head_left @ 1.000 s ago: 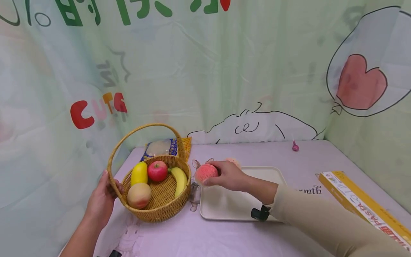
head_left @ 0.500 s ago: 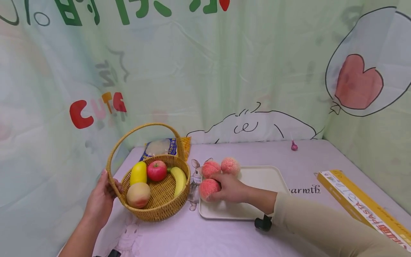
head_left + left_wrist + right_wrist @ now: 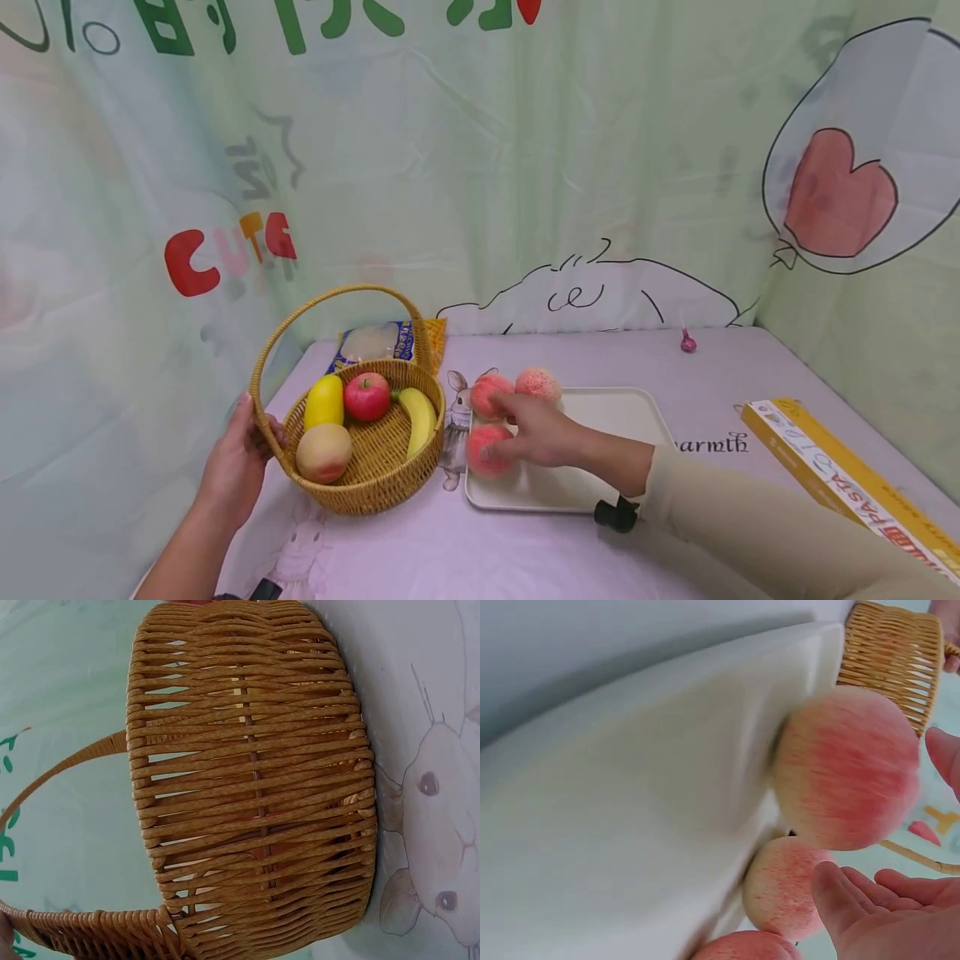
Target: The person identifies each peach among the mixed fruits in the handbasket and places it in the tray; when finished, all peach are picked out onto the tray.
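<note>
Left hand (image 3: pixel 242 446): fingers gripped basket (image 3: pixel 367 497) by handle, lower left.
Right hand (image 3: pixel 546 433): fingers stood spread, holding nothing, lower centre.
Peaches (image 3: pixel 537 385): three lay at tray's (image 3: pixel 607 421) left end.

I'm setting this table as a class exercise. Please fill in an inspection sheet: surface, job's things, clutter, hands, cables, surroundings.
Surface: pale lilac cloth, printed with rabbits and lettering.
Job's things: basket holding a yellow fruit, red apple, banana and paler peach; three pink peaches at the left end of a cream tray.
Clutter: packet behind the basket; yellow pasta box at far right; small purplish object at the back, unidentified.
Grippers: left hand grips the basket at its handle; right hand is at the pink peaches, fingers spread, holding none.
Cables: nothing seen.
Surroundings: pale green curtain with drawings.
</note>
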`<state>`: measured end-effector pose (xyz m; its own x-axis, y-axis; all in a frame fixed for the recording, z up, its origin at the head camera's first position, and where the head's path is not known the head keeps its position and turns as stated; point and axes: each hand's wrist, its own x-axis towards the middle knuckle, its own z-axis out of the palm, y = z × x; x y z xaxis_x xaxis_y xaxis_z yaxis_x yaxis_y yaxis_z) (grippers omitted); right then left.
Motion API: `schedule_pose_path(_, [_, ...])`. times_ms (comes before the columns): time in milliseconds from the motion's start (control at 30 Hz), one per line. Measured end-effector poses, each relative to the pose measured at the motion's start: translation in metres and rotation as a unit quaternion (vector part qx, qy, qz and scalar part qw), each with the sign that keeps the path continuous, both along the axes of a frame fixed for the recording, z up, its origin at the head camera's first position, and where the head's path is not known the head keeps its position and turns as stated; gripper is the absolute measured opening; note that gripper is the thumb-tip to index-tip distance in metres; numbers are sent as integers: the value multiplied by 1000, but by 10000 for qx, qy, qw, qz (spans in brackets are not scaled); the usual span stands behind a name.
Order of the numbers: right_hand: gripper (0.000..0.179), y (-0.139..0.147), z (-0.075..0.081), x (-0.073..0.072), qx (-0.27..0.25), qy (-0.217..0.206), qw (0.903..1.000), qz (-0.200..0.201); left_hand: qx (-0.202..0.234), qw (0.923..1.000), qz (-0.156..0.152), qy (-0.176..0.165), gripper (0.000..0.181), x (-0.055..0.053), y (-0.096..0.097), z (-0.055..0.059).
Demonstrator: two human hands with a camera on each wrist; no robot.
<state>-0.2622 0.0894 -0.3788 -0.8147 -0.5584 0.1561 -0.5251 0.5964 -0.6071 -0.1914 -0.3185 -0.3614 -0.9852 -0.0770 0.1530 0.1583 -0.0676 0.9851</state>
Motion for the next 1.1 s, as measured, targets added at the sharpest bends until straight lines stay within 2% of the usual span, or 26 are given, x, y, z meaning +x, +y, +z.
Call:
schedule_pose_path(167, [79,0,7,0,-174,-258,9995,-22,-1,10000,-7,18,43,-1,0,0])
schedule_pose_path(300, [84,-1,13,2,-156,-293,9994,-60,-15,10000,-9,49,43,-1,0,1])
schedule_pose_path(467, [80,-2,23,5,-68,-160,9998,-9,-57,10000,-3,51,44,-1,1,2])
schedule_pose_path(700, [79,-5,35,8,-308,-377,9988,63,-43,10000,-5,-2,44,-2,0,1])
schedule_pose_path(833, [80,-8,41,8,-230,-284,9993,98,-33,10000,-8,-8,44,-2,0,0])
schedule_pose_path(1100, [77,-24,66,6,-104,-211,9987,448,20,10000,-46,60,42,-1,-1,-1])
